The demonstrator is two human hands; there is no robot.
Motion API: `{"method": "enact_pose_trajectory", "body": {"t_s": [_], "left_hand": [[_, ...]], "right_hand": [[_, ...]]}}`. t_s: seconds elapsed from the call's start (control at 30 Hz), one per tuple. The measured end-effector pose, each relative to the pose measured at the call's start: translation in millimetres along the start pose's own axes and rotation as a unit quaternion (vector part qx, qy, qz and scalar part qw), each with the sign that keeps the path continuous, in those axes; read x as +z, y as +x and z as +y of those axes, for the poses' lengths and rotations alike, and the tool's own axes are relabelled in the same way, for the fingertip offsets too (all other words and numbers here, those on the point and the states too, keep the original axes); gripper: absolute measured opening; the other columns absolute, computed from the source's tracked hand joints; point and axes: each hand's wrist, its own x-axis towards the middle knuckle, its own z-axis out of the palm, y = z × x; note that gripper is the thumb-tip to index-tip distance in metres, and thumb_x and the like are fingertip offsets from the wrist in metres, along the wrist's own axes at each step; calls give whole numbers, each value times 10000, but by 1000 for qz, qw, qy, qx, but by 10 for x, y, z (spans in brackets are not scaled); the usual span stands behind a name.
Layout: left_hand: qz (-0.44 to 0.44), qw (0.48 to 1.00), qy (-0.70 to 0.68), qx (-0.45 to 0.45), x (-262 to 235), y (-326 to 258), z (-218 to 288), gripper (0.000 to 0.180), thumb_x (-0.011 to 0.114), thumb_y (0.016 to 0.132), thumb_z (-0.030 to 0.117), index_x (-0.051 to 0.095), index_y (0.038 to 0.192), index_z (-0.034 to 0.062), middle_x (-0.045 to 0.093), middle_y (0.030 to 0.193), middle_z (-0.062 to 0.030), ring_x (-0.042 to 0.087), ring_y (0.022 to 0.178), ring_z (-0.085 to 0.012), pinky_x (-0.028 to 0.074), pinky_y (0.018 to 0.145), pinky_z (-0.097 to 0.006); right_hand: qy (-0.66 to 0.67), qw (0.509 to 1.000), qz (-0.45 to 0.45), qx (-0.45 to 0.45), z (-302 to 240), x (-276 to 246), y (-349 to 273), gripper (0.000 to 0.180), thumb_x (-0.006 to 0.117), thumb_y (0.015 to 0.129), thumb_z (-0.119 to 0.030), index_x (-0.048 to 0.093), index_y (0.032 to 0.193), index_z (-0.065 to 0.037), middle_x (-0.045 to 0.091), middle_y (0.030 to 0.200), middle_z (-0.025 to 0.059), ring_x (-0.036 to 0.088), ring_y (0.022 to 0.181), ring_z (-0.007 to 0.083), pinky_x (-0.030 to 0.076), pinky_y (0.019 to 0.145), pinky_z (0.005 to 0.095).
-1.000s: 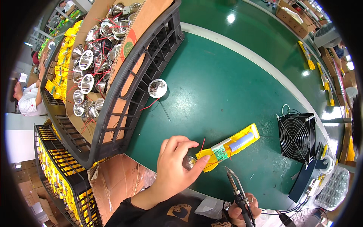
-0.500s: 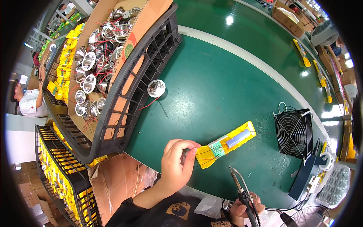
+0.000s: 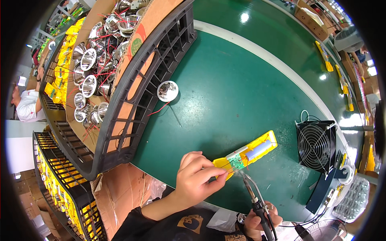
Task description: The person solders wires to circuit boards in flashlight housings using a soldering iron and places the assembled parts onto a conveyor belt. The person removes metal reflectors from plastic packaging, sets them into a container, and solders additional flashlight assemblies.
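Observation:
A yellow plastic casing (image 3: pixel 268 138) lies on the green bench, holding a green circuit board (image 3: pixel 236 161) and a lilac cylindrical battery (image 3: pixel 258 150). My left hand (image 3: pixel 199 176) is closed in a pinch at the casing's near left end, with a thin wire at its fingertips. In my right hand (image 3: pixel 261 221), a soldering iron (image 3: pixel 255 197) with a bent metal tube alongside points up at the board. Its tip is beside the board's lower edge; whether they touch I cannot tell. Left of centre, a loose reflector cup (image 3: pixel 167 91) with red and black wires sits on the bench.
A black plastic crate (image 3: pixel 134 86) at the left holds a cardboard box of reflector cups (image 3: pixel 88 86). Below it another crate (image 3: pixel 66 158) contains yellow casings. A black fan (image 3: pixel 316 146) and a dark blue box (image 3: pixel 325 190) stand at the right. Yellow casings (image 3: pixel 324 56) lie across the far green surface.
My left hand has moved right and its fingers now pinch over the casing's end. The iron's tip has come up to the board. The casing has shifted slightly right.

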Motion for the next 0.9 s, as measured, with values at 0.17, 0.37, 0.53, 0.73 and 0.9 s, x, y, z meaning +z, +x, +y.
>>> {"method": "enact_pose_trajectory", "body": {"t_s": [0.17,0.37,0.53,0.73,0.9], "left_hand": [[-3,1000,-10,-13,-3,11,0,178,724,553,48,614,682,99,495,641,2,492,652,-192,444,723,-389],[-13,999,-21,-20,-14,8,-11,179,727,556,57,612,687,98,492,640,1,500,680,-200,459,731,-394],[-14,999,-25,-22,-10,19,-21,169,726,561,62,613,682,96,491,637,1,502,674,-198,464,721,-394],[-19,999,-24,-23,-25,27,-10,165,726,561,63,618,682,98,491,635,1,503,669,-195,462,715,-393],[-22,999,-23,-18,-24,28,-19,172,728,554,62,620,682,102,492,633,6,503,669,-196,453,714,-390]], "right_hand": [[92,993,-71,14,55,-64,-17,431,751,670,-236,388,835,-71,503,709,76,529,497,230,436,449,327],[21,998,-50,43,13,36,2,435,628,765,-362,297,800,-80,448,518,56,499,468,150,428,462,245],[7,997,-58,42,21,41,3,437,622,768,-370,297,804,-80,447,517,54,500,470,151,423,467,241],[6,998,-57,26,53,38,-18,435,612,770,-377,301,805,-75,469,520,67,502,470,154,416,459,245],[6,998,-48,28,43,64,-3,422,613,771,-354,304,814,-70,471,528,73,502,468,159,419,455,246]]}}
